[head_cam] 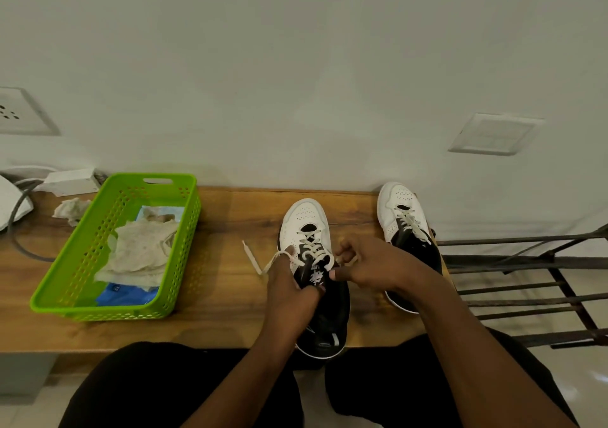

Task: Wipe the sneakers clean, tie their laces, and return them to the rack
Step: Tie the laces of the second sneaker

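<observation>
- Sneaker (pixel 307 217), white at the toe and black at the heel, stands on the surface (pixel 230 230) right in front of the person, toe to the wall. The second sneaker (pixel 399 207) stands to its right at the surface's end, just beside the rack (pixel 526 259).
- Both hands are close together over the tongue. The left hand (pixel 289 282) grips one end of the lace (pixel 252 258), whose flat tip trails loose to the left. The right hand (pixel 365 266) has its fingers curled at the top eyelets and seems to pinch the other end, though that strand is mostly hidden.
- The sneaker is likely light, with a stiff sole and a soft, yielding upper. It should sit steady under a pull, but a sharp tug could slide it on the smooth wood.
- The lace is flat, limp and thin, so a pinch near the eyelets gives more control than one out at the tip. No bow is formed yet.
- For carrying, the heel collar or the sole edge would be the firm places to hold.
- The green basket (pixel 98 312), with perforated walls, sits well to the left. In it lies a crumpled pale cloth (pixel 141 246) over a blue packet (pixel 128 294).
- A rag (pixel 70 210) lies outside the basket, at its far left corner.
</observation>
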`<state>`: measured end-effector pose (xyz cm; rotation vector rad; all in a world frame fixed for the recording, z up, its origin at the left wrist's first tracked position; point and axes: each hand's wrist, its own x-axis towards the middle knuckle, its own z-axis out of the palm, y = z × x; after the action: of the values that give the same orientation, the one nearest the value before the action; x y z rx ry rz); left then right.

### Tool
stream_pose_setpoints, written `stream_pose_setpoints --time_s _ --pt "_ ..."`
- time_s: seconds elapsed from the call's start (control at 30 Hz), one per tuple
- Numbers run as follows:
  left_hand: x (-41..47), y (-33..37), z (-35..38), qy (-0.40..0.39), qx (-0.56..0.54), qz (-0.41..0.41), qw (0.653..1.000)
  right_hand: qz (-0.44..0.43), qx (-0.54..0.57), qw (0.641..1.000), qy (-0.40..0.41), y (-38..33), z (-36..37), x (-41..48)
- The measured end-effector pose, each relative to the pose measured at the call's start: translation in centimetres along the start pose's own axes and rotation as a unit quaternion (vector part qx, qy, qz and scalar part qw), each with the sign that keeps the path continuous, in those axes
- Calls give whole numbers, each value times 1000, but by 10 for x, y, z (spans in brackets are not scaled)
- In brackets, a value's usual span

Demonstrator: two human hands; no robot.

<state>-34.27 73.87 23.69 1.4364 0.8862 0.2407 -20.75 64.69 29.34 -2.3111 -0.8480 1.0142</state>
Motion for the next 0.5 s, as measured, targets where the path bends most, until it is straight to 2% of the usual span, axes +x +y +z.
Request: stream_pose_setpoints --time_s 0.1,0.27,0.37,0.43,0.5 --pt "3 0 1 12 -37 17 999 -24 -5 1000 -11 -4 0 -3" --pt "10 -7 -5 50 -50 42 997 -25 40 999 25 -2 -5 -2" --pt "7 1 -8 39 -30 75 996 -36 143 989 15 -7 -5 -6" --pt "2 7 -9 47 -20 71 996 -82 287 953 44 -12 -13 -13" --pt "1 10 -10 46 -31 59 997 -127 438 885 90 -16 -24 -21"
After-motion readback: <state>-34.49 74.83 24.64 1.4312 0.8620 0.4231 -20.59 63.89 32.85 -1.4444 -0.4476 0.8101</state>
